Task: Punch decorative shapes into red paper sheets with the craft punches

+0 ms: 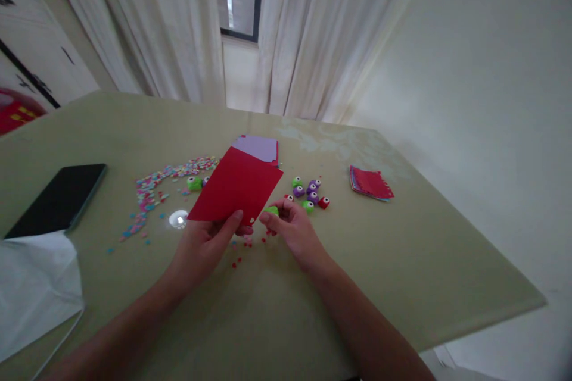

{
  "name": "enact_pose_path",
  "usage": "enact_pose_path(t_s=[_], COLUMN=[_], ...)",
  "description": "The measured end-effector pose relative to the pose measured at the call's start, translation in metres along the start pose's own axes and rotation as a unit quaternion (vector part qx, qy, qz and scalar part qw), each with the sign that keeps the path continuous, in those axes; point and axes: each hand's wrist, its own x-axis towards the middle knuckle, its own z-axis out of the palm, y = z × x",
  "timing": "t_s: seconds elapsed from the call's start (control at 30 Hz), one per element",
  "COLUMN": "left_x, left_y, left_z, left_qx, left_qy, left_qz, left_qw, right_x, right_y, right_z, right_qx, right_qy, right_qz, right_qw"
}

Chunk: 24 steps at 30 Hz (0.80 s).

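My left hand (213, 237) grips a sheet of red paper (236, 187) by its lower edge, thumb on top, and holds it tilted above the table. Small pale cut-outs show at the paper's lower right corner. Close to that corner, my right hand (295, 229) pinches a small green craft punch (271, 211) between thumb and fingers; part of the punch is hidden by them. Beneath both hands, tiny red paper bits (236, 262) lie scattered. Just beyond my right hand stands a cluster of green, purple and red punches (311, 188) with eye shapes on them.
Coloured paper confetti (145, 193) curves across the left of the table (402, 274). Behind the red sheet lies a stack of lilac and red paper (259, 147). Notched red paper (372, 183) sits right. A phone (58, 196) and white face mask (40, 292) lie left.
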Motion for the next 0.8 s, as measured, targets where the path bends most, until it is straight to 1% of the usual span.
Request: enact_pose_path(t_s=[0.13,0.23,0.4,0.6,0.8], left_x=[-0.003,-0.004,-0.004,-0.001,0.000], left_y=[0.001,-0.003,-0.009,-0.004,-0.010], left_z=[-0.001,-0.003,0.000,-0.002,0.000], left_qx=[0.013,0.010,0.008,0.010,0.013], left_qy=[-0.002,-0.007,-0.029,-0.002,-0.029], left_qz=[-0.004,-0.005,-0.005,0.003,0.002], left_qw=[1.000,1.000,1.000,1.000,0.999], right_x=[-0.003,-0.005,-0.005,-0.005,-0.005], right_y=[-0.003,-0.004,0.001,0.002,0.000], right_z=[0.006,0.007,0.007,0.003,0.004], right_qx=[0.026,0.049,0.090,0.092,0.119], right_qy=[-0.011,-0.001,-0.018,-0.037,-0.050], right_qz=[0.002,0.003,0.025,0.031,0.025], right_qw=[1.000,0.999,0.995,0.995,0.991])
